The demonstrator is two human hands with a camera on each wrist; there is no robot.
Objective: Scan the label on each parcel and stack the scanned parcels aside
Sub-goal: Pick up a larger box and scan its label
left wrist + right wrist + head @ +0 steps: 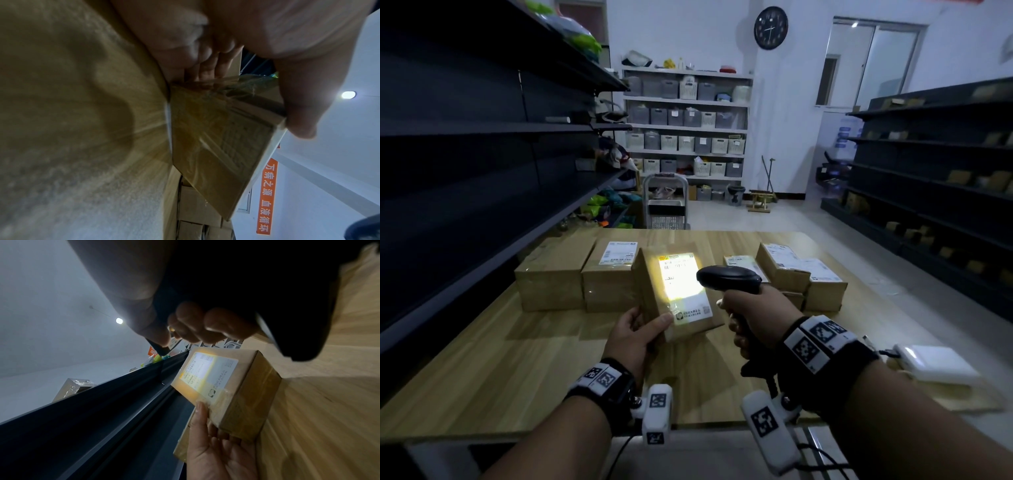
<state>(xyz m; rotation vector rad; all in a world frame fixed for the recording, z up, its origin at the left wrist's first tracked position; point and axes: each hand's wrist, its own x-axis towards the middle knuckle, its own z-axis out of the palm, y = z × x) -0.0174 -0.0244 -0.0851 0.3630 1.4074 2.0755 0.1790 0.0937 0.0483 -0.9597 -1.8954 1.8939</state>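
Observation:
My left hand (640, 329) grips a small brown cardboard parcel (650, 291) above the wooden table (517, 370), thumb on its top face near the label's lower corner. The parcel's white label (681, 281) is lit brightly by the scanner's beam. My right hand (753, 315) is wrapped around the handle of a black barcode scanner (729, 279), which points left at that label from close by. In the left wrist view the parcel (216, 146) sits between thumb and fingers. The right wrist view shows the lit label (205, 371) and my left thumb (200, 412) on the box.
Two larger boxes (551, 274) stand side by side at the table's back left. Several smaller parcels (791, 270) are piled at the back right. A white device (935, 363) lies at the table's right edge. Dark shelving runs along both sides.

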